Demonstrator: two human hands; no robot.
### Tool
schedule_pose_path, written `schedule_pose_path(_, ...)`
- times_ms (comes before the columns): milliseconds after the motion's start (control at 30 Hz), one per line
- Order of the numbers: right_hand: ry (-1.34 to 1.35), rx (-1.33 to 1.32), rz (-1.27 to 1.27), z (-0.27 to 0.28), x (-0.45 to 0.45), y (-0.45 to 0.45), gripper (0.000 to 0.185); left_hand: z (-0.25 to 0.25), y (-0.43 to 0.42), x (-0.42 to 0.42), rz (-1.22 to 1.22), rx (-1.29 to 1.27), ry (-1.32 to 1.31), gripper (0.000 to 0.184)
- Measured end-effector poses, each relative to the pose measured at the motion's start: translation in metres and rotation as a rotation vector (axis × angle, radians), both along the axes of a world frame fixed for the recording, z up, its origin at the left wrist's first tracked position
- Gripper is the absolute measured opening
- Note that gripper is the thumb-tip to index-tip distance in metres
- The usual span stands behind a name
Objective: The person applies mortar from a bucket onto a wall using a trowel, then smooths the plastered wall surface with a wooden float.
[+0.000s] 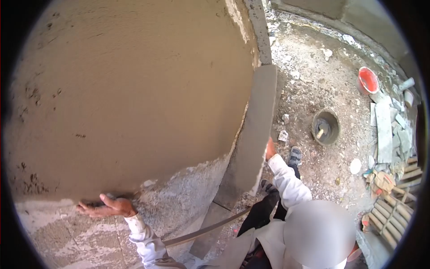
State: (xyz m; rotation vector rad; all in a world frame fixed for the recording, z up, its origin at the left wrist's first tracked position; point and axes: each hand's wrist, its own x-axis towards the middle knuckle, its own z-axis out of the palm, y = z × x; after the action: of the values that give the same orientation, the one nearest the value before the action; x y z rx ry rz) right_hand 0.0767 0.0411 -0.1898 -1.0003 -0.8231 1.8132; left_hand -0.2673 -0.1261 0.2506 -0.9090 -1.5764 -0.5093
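Blurred head (pixel 320 235) sits toward five o'clock; left hand (pixel 109 207), grip apart, meets plaster (pixel 139 103) toward eight; right hand (pixel 270 150) meets slab (pixel 259 130) toward four, grip unclear.

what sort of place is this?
Likely a building site or renovation: a wall coated in grey-brown plaster, a grey bucket with a handled tool in it, and loose slabs on debris-strewn ground.
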Motion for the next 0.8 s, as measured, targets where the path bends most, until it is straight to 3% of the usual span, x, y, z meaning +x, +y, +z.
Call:
schedule_pose_path(33, 0.148, -0.166, -0.027, 0.048, -0.011, 0.002, 0.043, 0.003, -0.002, 0.000, -0.332, 0.034, -0.044, 0.075)
schedule_pose_path(133, 0.125, 0.043, -0.137, 0.081, -0.060, -0.005, 0.049, 0.063, -0.011, 0.022, -0.336, 0.060, 0.073, 0.071)
schedule_pose_path(167, 0.098, 0.083, -0.119, 0.097, -0.069, -0.006, 0.051, 0.090, -0.031, 0.018, -0.094, 0.011, 0.194, 0.068)
schedule_pose_path(267, 0.143, 0.115, -0.068, 0.109, -0.104, -0.008, 0.055, 0.162, -0.055, 0.008, 0.172, -0.076, 0.283, 0.065)
schedule_pose_path(333, 0.001, 0.131, -0.045, 0.119, -0.119, -0.003, 0.061, 0.188, -0.065, -0.020, 0.173, -0.093, 0.304, 0.067)
schedule_pose_path(633, -0.429, 0.052, -0.109, 0.129, -0.167, 0.013, 0.097, 0.186, -0.054, -0.032, 0.190, -0.105, 0.311, 0.074)
schedule_pose_path(800, -0.535, 0.034, -0.135, 0.149, -0.203, 0.008, 0.097, 0.187, -0.054, -0.032, 0.213, -0.119, 0.306, 0.077)
